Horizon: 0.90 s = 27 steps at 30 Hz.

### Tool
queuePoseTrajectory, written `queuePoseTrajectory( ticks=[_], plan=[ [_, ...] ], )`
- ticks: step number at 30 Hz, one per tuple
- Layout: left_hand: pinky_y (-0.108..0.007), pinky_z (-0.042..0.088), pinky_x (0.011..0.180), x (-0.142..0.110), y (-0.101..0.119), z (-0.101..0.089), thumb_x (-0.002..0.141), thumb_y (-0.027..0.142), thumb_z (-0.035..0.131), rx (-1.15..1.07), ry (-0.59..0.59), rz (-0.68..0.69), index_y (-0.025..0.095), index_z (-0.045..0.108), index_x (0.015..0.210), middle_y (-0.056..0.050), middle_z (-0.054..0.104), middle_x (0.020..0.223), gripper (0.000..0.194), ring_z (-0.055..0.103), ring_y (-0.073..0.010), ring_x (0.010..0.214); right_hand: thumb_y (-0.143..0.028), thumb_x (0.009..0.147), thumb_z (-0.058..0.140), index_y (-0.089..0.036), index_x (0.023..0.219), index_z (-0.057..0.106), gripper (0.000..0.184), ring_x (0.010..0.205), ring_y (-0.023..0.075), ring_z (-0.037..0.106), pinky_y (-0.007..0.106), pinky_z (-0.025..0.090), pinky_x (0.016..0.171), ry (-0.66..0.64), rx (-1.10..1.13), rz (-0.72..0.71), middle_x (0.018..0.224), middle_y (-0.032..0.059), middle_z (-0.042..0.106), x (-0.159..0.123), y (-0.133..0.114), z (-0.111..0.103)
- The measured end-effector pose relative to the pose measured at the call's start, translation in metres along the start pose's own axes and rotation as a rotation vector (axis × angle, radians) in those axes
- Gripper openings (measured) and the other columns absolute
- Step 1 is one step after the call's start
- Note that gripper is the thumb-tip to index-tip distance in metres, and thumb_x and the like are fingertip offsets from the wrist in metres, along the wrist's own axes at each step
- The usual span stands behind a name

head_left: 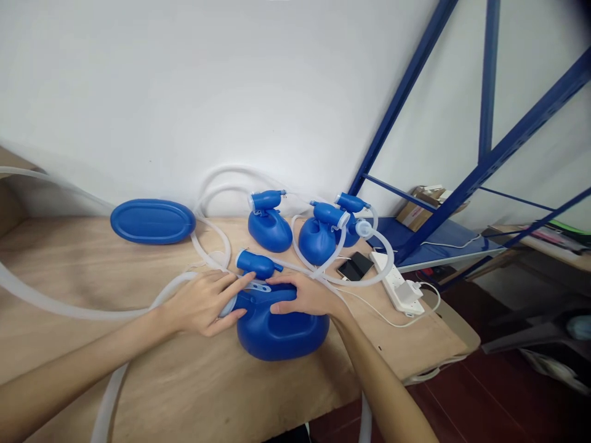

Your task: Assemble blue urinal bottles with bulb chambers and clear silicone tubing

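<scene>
The worktop (194, 384) is pale wood with visible grain, its back edge along the wall and its right front corner rounded. The front bottle (284, 344), blue, sits near the front edge. Further back, the left bottle (152, 221) lies with its oval base facing forward, and three rear bottles (317, 243) stand in a cluster to the right. Clear tubes (78, 312) loop among them and across the left side. A phone (355, 267) lies right of centre, beside a white power strip (392, 286); a thin cable (369, 316) curves in front of both.
</scene>
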<state>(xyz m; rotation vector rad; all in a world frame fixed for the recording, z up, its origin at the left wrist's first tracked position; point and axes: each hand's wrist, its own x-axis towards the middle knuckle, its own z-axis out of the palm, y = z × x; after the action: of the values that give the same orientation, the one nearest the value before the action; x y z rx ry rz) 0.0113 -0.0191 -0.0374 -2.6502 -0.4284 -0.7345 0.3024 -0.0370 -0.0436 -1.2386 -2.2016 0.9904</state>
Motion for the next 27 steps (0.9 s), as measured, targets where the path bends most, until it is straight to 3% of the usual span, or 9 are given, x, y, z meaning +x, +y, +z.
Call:
queuePoseTrajectory(
  ticks=[2,5,9,12,15,18,21,23,27],
  plan=[
    [-0.040,0.057,0.074,0.002,0.005,-0.008,0.107,0.033,0.042,0.014,-0.055,0.011,0.020,0.048,0.152,-0.014,0.075,0.114,0.048,0.075,-0.0281,0.090,-0.064,0.088,0.075,-0.028,0.147,0.062,0.071,0.138,0.0332,0.059,0.051,0.044,0.120,0.005,-0.026,-0.050,0.149,0.0090,0.064,-0.002,-0.002,-0.001],
    [-0.041,0.058,0.086,0.005,0.014,-0.017,0.106,0.027,0.045,-0.056,-0.117,-0.022,0.027,0.058,0.146,-0.010,0.074,0.130,0.042,0.074,-0.0277,0.104,-0.060,0.101,0.059,-0.026,0.149,0.061,0.059,0.135,0.0283,0.060,0.046,0.044,0.118,-0.011,-0.105,-0.107,0.145,0.0101,0.064,-0.003,-0.012,-0.004],
    [-0.038,0.058,0.085,0.004,0.021,-0.014,0.105,0.031,0.047,-0.131,-0.156,-0.159,0.023,0.073,0.123,-0.010,0.078,0.116,0.033,0.075,-0.0250,0.097,-0.050,0.108,0.050,-0.026,0.134,0.072,0.042,0.121,0.0254,0.066,0.041,0.048,0.111,-0.057,-0.210,-0.137,0.126,0.0074,0.072,-0.004,-0.032,-0.007],
    [-0.038,0.058,0.080,0.004,0.023,-0.010,0.104,0.031,0.047,-0.131,-0.180,-0.209,0.023,0.076,0.111,-0.010,0.078,0.110,0.031,0.075,-0.0244,0.090,-0.044,0.107,0.054,-0.029,0.133,0.073,0.036,0.119,0.0264,0.068,0.040,0.049,0.107,-0.057,-0.253,-0.135,0.126,0.0051,0.076,-0.002,-0.045,-0.002],
    [-0.039,0.057,0.082,0.009,0.023,-0.015,0.102,0.029,0.047,-0.206,-0.248,-0.274,0.023,0.074,0.111,-0.009,0.076,0.108,0.030,0.074,-0.0247,0.092,-0.042,0.105,0.058,-0.029,0.128,0.075,0.032,0.116,0.0263,0.070,0.038,0.050,0.104,-0.028,-0.287,-0.103,0.125,0.0038,0.077,0.002,-0.050,0.006],
    [-0.044,0.056,0.083,0.019,0.026,-0.027,0.100,0.029,0.048,-0.275,-0.392,-0.344,0.023,0.072,0.114,-0.009,0.077,0.109,0.028,0.074,-0.0287,0.095,-0.045,0.101,0.063,-0.027,0.127,0.075,0.033,0.108,0.0252,0.072,0.035,0.052,0.095,-0.049,-0.253,-0.076,0.117,0.0039,0.079,0.007,-0.047,0.010],
    [-0.049,0.055,0.083,0.030,0.030,-0.035,0.105,0.043,0.046,-0.276,-0.489,-0.441,0.025,0.069,0.121,-0.010,0.077,0.115,0.034,0.075,-0.0339,0.097,-0.045,0.097,0.070,-0.027,0.127,0.075,0.035,0.110,0.0257,0.071,0.035,0.052,0.093,-0.030,-0.240,-0.083,0.117,0.0041,0.079,0.009,-0.044,0.013],
    [-0.049,0.055,0.078,0.034,0.033,-0.033,0.106,0.046,0.042,-0.217,-0.533,-0.490,0.023,0.067,0.127,-0.013,0.078,0.114,0.039,0.075,-0.0368,0.095,-0.044,0.095,0.072,-0.027,0.128,0.075,0.037,0.111,0.0267,0.071,0.036,0.051,0.094,0.020,-0.263,-0.053,0.119,0.0056,0.078,0.008,-0.044,0.015],
    [-0.045,0.053,0.070,0.038,0.034,-0.026,0.105,0.035,0.040,-0.169,-0.612,-0.510,0.019,0.065,0.119,-0.015,0.078,0.104,0.033,0.076,-0.0379,0.090,-0.052,0.096,0.069,-0.027,0.129,0.075,0.042,0.110,0.0288,0.072,0.039,0.052,0.093,0.060,-0.302,0.012,0.116,0.0079,0.079,0.005,-0.045,0.020]
  ],
)
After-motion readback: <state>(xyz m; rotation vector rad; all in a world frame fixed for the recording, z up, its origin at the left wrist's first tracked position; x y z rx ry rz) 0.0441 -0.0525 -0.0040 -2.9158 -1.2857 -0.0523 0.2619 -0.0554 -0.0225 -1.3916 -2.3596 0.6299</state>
